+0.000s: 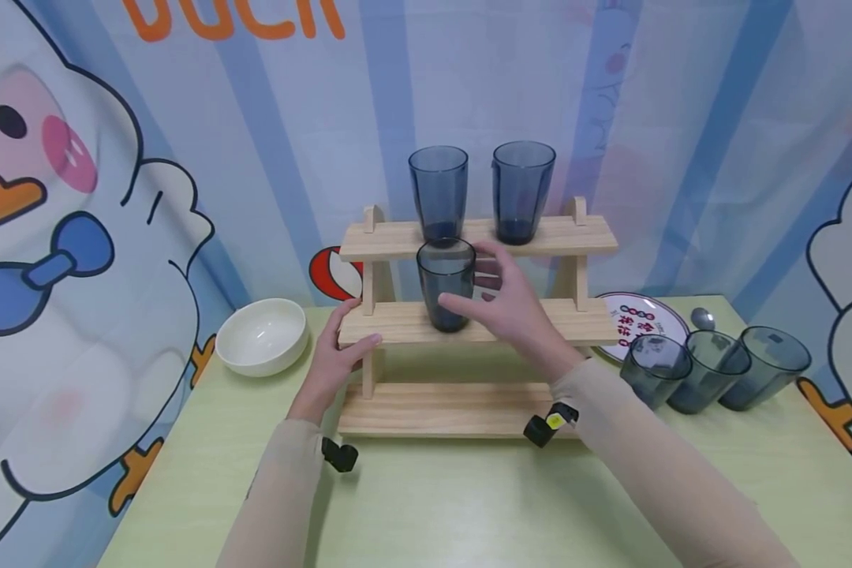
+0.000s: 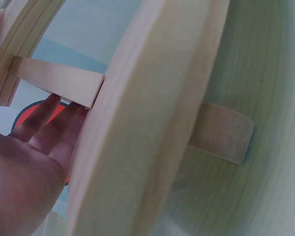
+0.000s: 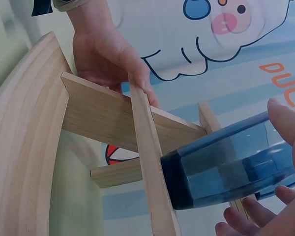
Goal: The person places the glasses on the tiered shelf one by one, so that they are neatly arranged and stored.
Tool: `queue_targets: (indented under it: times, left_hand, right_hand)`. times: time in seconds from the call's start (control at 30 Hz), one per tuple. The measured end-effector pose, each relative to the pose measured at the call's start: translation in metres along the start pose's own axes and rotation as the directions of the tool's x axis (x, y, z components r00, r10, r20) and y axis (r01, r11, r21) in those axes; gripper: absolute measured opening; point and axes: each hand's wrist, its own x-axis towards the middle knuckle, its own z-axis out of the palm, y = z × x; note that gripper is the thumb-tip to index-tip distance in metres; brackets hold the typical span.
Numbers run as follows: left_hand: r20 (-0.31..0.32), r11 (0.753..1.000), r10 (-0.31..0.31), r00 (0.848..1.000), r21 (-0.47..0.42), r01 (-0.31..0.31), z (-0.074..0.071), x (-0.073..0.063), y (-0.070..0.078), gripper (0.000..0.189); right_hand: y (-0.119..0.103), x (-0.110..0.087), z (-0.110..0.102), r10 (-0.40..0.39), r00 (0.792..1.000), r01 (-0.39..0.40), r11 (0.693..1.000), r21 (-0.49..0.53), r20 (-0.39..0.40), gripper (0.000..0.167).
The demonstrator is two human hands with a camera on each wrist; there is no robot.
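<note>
My left hand (image 1: 334, 355) grips the left end of a three-tier wooden display shelf (image 1: 532, 322) at its middle board. In the left wrist view, the fingers (image 2: 42, 120) reach behind an upright. A blue-grey drinking glass (image 1: 446, 288) stands upright on that middle board, left of centre. Around its right side is my right hand (image 1: 514, 308), its thumb lying across the front and its other fingers spread by the right edge. The right wrist view has these fingers (image 3: 246, 216) beside the glass, not wrapped round it. Two matching glasses (image 1: 439, 189) stand on the top board.
Three more glasses (image 1: 710, 371) stand close together on the table at right. Behind them lie a patterned plate (image 1: 670, 309) and a spoon (image 1: 701, 318). A white bowl (image 1: 263, 339) sits left of the shelf. A cartoon duck curtain (image 1: 291, 118) hangs close behind.
</note>
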Motion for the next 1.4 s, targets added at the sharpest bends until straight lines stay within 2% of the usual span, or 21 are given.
queue_targets:
  times: [0.27,0.83,1.07,1.4]
  left_hand:
    - [-0.006,1.0,-0.013,1.0,0.011,0.013,0.0,0.001,0.001,0.07]
    - [0.001,0.998,-0.053,0.999,-0.017,0.053,0.0,-0.001,0.002,0.073]
    - [-0.002,0.999,-0.053,0.999,-0.011,0.053,0.0,-0.003,0.003,0.072]
    - [-0.006,0.999,-0.038,0.999,0.0,0.038,0.001,-0.001,0.005,0.069]
  right_hand:
    - [0.002,-0.013,-0.016,-0.034,0.999,0.034,0.999,0.035,0.01,0.089]
    - [0.019,-0.057,-0.045,-0.061,0.998,0.061,0.998,-0.024,-0.017,0.085]
    - [0.022,-0.078,-0.066,-0.08,0.996,0.074,0.992,-0.104,-0.048,0.084]
    - [0.028,-0.104,-0.105,-0.155,0.98,0.121,0.961,-0.25,-0.121,0.077]
